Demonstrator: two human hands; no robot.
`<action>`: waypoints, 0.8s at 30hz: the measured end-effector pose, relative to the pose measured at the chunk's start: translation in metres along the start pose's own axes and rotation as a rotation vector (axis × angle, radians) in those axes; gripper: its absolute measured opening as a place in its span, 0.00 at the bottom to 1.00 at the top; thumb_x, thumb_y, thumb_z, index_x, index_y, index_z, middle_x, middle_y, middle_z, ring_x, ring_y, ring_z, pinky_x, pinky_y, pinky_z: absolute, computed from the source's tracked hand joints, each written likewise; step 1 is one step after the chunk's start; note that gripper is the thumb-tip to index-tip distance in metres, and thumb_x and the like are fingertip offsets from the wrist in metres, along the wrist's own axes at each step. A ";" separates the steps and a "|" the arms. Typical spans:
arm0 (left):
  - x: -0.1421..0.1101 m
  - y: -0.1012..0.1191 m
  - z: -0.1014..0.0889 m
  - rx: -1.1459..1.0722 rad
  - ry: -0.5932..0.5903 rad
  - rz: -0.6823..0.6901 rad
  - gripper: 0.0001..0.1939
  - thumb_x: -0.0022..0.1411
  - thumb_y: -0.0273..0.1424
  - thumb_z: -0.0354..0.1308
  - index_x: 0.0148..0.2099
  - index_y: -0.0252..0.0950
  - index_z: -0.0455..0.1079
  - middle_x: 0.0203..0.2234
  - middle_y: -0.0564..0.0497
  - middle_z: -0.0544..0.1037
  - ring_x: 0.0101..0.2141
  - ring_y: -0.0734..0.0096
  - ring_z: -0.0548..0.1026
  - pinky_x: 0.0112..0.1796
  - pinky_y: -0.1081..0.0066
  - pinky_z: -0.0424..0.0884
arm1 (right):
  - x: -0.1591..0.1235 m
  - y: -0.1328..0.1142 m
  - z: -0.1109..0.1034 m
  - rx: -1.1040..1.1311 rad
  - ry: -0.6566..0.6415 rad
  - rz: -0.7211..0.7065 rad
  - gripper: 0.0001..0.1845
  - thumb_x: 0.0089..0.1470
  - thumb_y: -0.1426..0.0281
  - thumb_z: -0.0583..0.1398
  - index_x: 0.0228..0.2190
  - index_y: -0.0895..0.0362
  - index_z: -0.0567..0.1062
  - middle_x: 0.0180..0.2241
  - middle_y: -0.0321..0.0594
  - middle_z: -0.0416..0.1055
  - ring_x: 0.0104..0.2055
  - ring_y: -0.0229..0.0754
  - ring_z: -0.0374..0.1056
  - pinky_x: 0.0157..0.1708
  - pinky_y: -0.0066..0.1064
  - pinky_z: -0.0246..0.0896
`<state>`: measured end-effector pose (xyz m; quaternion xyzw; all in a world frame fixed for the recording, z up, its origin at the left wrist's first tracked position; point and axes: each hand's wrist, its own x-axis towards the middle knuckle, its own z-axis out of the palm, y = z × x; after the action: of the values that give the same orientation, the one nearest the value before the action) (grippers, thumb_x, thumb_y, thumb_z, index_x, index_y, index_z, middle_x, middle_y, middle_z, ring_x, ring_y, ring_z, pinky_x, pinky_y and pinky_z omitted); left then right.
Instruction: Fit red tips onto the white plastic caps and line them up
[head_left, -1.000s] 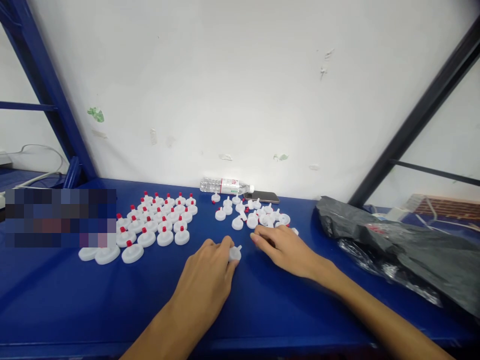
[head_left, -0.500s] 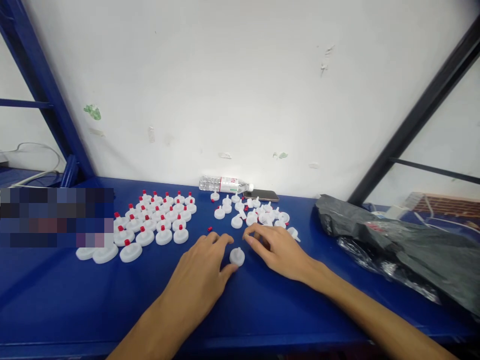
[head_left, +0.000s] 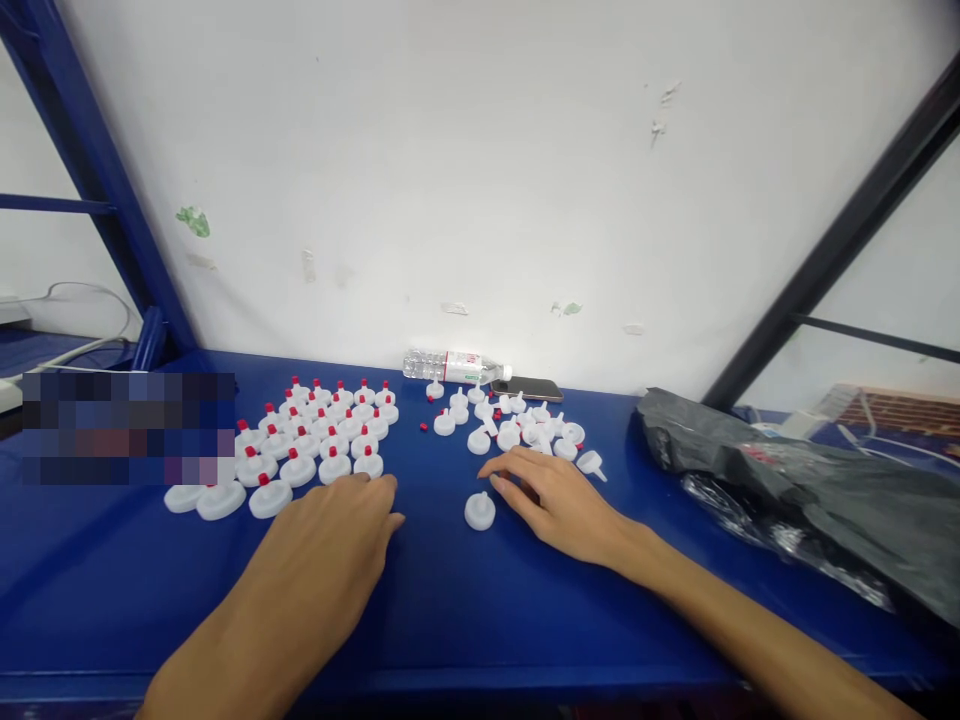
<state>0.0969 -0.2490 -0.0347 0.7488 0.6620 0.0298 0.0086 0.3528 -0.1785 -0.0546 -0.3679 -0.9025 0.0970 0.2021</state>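
A white funnel-shaped lid with a thin upright nozzle stands alone on the blue table, with no red tip on it. My right hand rests just behind and to the right of it, thumb and fingers bent and apart, with nothing visible between them. At the front of several rows of white lids with red tips is my left hand, close to the nearest lid. Its thumb is apart from the bent fingers, and I see nothing in it. A small loose red tip lies between the groups.
Several untipped white lids lie scattered behind my right hand. A clear water bottle lies against the wall beside a dark phone. A grey plastic bag covers the right side. Blue posts frame the left.
My left hand has moved left, away from the single lid to the front of the red-tipped rows. My right hand stays nearly in place. The view has shifted slightly.
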 end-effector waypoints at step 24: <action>0.011 0.049 0.003 -0.125 -0.031 0.014 0.13 0.70 0.33 0.54 0.53 0.36 0.71 0.43 0.42 0.77 0.40 0.49 0.81 0.38 0.55 0.78 | 0.162 -0.023 0.009 -0.722 -0.129 -0.170 0.15 0.61 0.67 0.58 0.38 0.65 0.82 0.48 0.60 0.73 0.55 0.59 0.62 0.53 0.47 0.59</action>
<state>0.1468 -0.2439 -0.0348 0.7517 0.6535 0.0596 0.0655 0.2297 -0.0816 -0.0082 -0.3324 -0.9167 -0.2216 0.0093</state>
